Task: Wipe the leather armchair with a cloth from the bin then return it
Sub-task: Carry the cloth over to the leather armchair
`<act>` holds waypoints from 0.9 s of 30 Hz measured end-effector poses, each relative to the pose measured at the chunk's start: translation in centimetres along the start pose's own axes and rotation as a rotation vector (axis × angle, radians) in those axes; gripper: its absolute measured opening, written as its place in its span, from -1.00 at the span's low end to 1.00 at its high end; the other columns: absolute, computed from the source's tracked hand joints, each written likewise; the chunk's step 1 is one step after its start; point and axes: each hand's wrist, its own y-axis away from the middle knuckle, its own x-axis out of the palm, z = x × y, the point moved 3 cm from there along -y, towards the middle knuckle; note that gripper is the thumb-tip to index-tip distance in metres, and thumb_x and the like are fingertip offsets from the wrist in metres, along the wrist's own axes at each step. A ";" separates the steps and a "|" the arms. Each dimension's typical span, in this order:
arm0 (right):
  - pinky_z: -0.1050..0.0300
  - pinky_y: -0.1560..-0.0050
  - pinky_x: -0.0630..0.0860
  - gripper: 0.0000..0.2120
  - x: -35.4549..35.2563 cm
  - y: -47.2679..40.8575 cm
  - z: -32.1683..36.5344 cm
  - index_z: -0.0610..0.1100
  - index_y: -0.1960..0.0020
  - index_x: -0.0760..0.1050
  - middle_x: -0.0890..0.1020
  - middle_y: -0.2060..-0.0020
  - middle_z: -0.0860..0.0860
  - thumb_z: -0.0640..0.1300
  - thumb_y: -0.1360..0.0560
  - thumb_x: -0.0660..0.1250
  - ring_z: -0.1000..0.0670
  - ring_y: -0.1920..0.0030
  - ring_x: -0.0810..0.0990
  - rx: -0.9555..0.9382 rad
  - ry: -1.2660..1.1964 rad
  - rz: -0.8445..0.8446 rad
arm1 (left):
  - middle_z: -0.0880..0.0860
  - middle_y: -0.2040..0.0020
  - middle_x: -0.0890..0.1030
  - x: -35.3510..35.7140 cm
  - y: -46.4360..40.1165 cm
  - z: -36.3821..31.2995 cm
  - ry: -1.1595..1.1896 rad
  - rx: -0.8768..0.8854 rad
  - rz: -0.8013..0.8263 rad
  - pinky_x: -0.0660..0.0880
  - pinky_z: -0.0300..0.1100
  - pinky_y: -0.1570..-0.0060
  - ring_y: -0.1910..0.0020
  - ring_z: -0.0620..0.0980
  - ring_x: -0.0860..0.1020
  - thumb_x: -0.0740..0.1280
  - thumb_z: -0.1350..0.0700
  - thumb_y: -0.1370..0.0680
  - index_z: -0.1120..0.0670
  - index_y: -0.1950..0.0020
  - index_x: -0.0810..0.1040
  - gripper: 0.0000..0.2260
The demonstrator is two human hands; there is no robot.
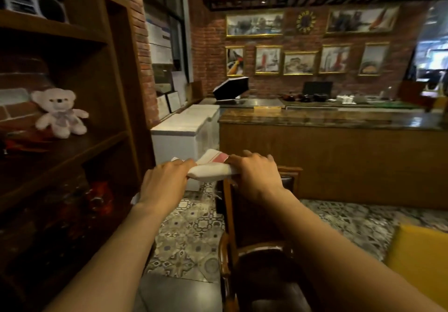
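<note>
Both hands grip cloth (211, 167), lying left-right.

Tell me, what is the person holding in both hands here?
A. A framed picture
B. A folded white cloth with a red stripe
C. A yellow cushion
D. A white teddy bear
B: the left hand and right hand both grip a folded white cloth with a red stripe, above the armchair.

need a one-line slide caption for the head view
Both bare hands, left hand and right hand, grip a folded white cloth with a red stripe above the dark leather wooden-framed armchair.
</note>
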 end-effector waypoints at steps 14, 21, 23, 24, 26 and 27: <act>-0.02 0.08 0.38 -0.50 16.4 5.0 -10.3 0.03 -0.38 0.35 0.51 -0.21 -0.03 -0.03 -0.49 0.42 -0.15 -0.18 0.49 0.067 -0.163 0.247 | 0.03 -0.05 0.67 17.6 1.5 -6.6 0.096 0.060 0.242 0.45 -0.06 0.29 0.03 0.12 0.62 0.35 0.24 -0.53 -0.10 -0.30 0.53 -0.61; -0.09 -0.03 0.51 -0.49 25.8 8.8 -9.5 0.04 -0.41 0.35 0.52 -0.23 -0.02 0.01 -0.51 0.42 -0.12 -0.18 0.49 0.148 -0.157 0.326 | 0.01 -0.09 0.66 27.1 6.0 -5.3 0.146 0.061 0.374 0.46 -0.06 0.24 -0.04 0.13 0.60 0.35 0.25 -0.52 -0.09 -0.33 0.50 -0.58; -0.09 -0.07 0.53 -0.49 28.2 9.8 -9.2 0.03 -0.42 0.34 0.51 -0.25 -0.02 0.00 -0.53 0.41 -0.12 -0.20 0.49 0.165 -0.135 0.357 | 0.03 -0.13 0.66 29.5 7.3 -5.0 0.156 0.060 0.393 0.47 -0.06 0.23 -0.06 0.14 0.59 0.35 0.26 -0.53 -0.08 -0.35 0.51 -0.57; -0.10 -0.10 0.53 -0.49 29.4 10.3 -9.1 0.03 -0.43 0.33 0.51 -0.27 -0.03 -0.02 -0.54 0.41 -0.13 -0.23 0.48 0.173 -0.123 0.372 | 0.04 -0.14 0.66 30.6 7.9 -4.9 0.163 0.060 0.401 0.48 -0.05 0.21 -0.07 0.15 0.59 0.36 0.27 -0.52 -0.08 -0.36 0.51 -0.55; -0.12 -0.14 0.52 -0.45 31.7 11.2 -8.8 0.02 -0.46 0.30 0.50 -0.30 -0.05 -0.06 -0.53 0.41 -0.16 -0.28 0.46 0.186 -0.101 0.404 | 0.05 -0.16 0.66 32.9 9.4 -4.7 0.195 0.071 0.420 0.52 -0.01 0.16 -0.08 0.16 0.60 0.39 0.31 -0.49 -0.08 -0.38 0.51 -0.49; -0.13 -0.15 0.51 -0.43 33.0 11.7 -8.6 0.02 -0.48 0.28 0.49 -0.32 -0.06 -0.07 -0.53 0.41 -0.17 -0.29 0.45 0.189 -0.093 0.421 | 0.05 -0.18 0.66 34.2 10.3 -4.6 0.213 0.077 0.424 0.54 0.01 0.14 -0.10 0.16 0.59 0.39 0.32 -0.48 -0.09 -0.39 0.50 -0.46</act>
